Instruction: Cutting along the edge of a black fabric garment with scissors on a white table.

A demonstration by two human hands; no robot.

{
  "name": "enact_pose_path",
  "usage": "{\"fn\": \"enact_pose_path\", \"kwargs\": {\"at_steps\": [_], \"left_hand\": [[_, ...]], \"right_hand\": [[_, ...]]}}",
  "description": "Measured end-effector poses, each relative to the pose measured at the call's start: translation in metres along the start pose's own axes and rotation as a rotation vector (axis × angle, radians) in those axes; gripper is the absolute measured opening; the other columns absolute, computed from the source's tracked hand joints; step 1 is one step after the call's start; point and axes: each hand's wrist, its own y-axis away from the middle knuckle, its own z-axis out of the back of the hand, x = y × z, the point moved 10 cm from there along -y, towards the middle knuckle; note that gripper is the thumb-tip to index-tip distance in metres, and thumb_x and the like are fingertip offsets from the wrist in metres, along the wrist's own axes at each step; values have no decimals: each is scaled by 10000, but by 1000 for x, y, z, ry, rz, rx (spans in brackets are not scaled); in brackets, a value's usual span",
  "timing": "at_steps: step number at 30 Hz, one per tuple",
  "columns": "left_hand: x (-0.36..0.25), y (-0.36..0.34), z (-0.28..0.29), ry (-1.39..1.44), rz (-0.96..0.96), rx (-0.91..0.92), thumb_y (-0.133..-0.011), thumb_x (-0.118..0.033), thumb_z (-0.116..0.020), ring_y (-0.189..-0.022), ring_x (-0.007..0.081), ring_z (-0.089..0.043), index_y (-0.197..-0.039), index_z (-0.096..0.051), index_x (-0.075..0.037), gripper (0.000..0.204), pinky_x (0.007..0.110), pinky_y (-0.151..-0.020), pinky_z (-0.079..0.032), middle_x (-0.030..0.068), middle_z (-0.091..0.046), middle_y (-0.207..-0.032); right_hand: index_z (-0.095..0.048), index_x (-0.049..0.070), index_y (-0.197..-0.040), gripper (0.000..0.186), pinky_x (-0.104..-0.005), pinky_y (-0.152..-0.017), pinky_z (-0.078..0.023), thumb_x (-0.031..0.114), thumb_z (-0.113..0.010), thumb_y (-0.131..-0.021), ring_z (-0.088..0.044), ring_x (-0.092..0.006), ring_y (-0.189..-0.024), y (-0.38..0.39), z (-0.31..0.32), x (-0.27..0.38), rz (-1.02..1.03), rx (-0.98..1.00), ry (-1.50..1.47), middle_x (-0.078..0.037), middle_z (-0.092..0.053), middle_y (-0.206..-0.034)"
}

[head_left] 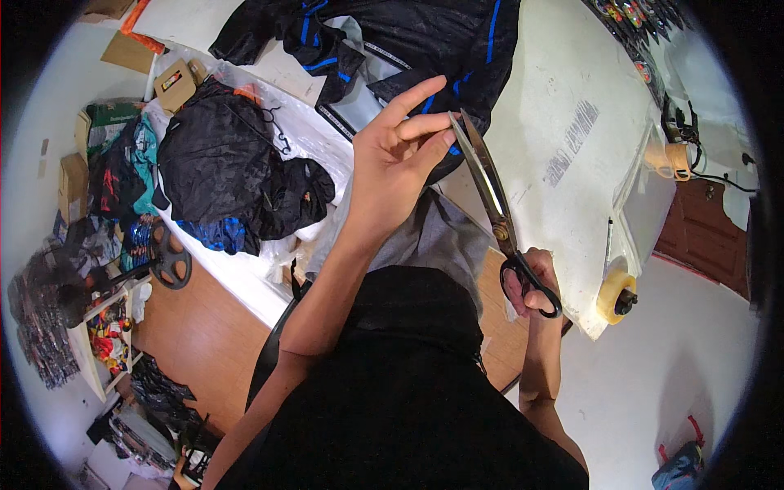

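Note:
My right hand (533,282) grips the black-handled scissors (504,233), whose long blades point up toward my left hand (402,143). That hand has its index finger raised and its thumb and middle finger drawn together beside the blade tips; whatever they may hold is too small to make out. Behind them a dark garment with blue stripes (482,49) lies on the white worktable (572,220). Grey fabric (437,233) hangs below the hands, in front of my body.
A heap of black clothing (216,159) lies on white plastic at left, with cardboard (175,86) behind. A yellow tape roll (612,298) sits at the table's right corner. Packaged items (629,20) line the top right. A brown door (702,237) is at right, a bag (678,465) below.

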Motion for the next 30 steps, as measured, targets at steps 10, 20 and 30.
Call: {"fn": "enact_pose_path", "kwargs": {"at_steps": [10, 20, 30], "left_hand": [[7, -1, 6, -106, 9, -21, -818, 38, -607, -821, 59, -577, -1245, -509, -19, 441, 201, -798, -446, 56, -675, -936], [1, -2, 4, -77, -8, -26, -819, 58, -600, -753, 24, -525, -1237, -491, 12, 435, 141, -674, -410, 63, -661, -907], [3, -3, 4, -92, -4, -20, -822, 44, -606, -776, 42, -551, -1228, -491, 21, 423, 162, -696, -431, 85, -666, -914]], "right_hand": [[-435, 9, -565, 427, -206, -250, -244, 246, -786, -619, -347, -77, -272, 8, 12, -1, -76, -158, 107, -15, -415, -429], [-478, 19, -523, 474, -191, -257, -313, 370, -784, -614, -428, -86, -276, 6, 8, 6, 39, -64, -55, -26, -470, -414], [-482, 13, -545, 495, -191, -265, -316, 389, -799, -603, -423, -90, -281, 3, 4, 1, 20, 48, -51, -30, -469, -417]]}}
